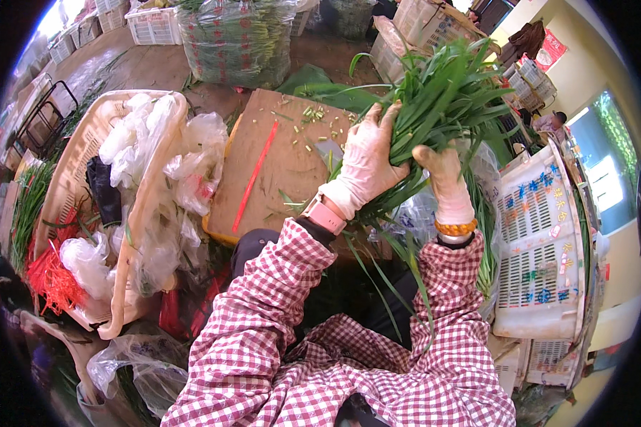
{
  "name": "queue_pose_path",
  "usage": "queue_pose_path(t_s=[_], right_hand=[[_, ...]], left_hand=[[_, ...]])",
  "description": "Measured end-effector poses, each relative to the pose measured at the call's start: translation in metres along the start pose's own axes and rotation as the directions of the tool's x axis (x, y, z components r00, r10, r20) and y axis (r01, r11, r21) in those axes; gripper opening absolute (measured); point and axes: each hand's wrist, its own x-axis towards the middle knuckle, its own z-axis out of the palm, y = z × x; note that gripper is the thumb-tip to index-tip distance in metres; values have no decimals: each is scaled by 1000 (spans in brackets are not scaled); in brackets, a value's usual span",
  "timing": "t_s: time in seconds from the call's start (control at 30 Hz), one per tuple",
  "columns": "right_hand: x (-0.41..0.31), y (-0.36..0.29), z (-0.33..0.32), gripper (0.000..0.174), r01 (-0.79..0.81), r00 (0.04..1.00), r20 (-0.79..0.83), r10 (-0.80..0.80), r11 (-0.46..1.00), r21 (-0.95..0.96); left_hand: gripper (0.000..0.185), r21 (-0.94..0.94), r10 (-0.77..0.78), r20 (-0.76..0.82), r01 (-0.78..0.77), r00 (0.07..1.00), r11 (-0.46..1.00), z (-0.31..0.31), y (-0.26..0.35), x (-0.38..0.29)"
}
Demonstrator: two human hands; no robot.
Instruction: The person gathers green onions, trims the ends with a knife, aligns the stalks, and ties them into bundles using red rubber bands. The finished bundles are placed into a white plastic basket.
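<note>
A thick bunch of long, flat green leaves, apparently garlic chives [438, 101], is raised over the right side of a wooden board [294, 181]. My left hand [367, 152], in a white glove, grips the bunch from its left side. On the other side my right hand [446, 181], also gloved, holds the bunch with the thumb toward me. Some loose leaves hang down between my forearms. On the board lie a straight red strip [256, 176] and several short cut stem pieces [314, 113]. The bunch hides part of the board's right edge.
Left stands a plastic basket [131, 227] with crumpled clear bags [139, 133] and red twine [59, 272]. White crates [537, 240] and more long greens [483, 235] are at the right. A large wrapped bale of greens [235, 42] stands beyond the board. A person [550, 125] is farther off.
</note>
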Motion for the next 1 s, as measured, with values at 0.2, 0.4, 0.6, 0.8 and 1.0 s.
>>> queue_pose_path(t_s=[0.2,0.4,0.6,0.8,1.0], right_hand=[[32,5,40,71,-73,886,-457,72,997,16],[24,-6,45,53,84,904,-414,110,902,423],[23,-13,39,52,-117,967,-190,171,957,264],[37,13,24,64,-147,982,-115,147,989,3],[45,-5,37,79,-35,885,-461,68,996,79]], left_hand=[[91,-213,30,6,-28,1000,977,-6,-5,-1],[106,-634,14,261,161,965,756,-29,-24,3],[107,-104,14,71,-6,997,995,-26,-24,7],[116,84,36,57,-41,998,996,-10,-7,-1],[119,112,-85,360,47,929,993,-33,-37,-17]])
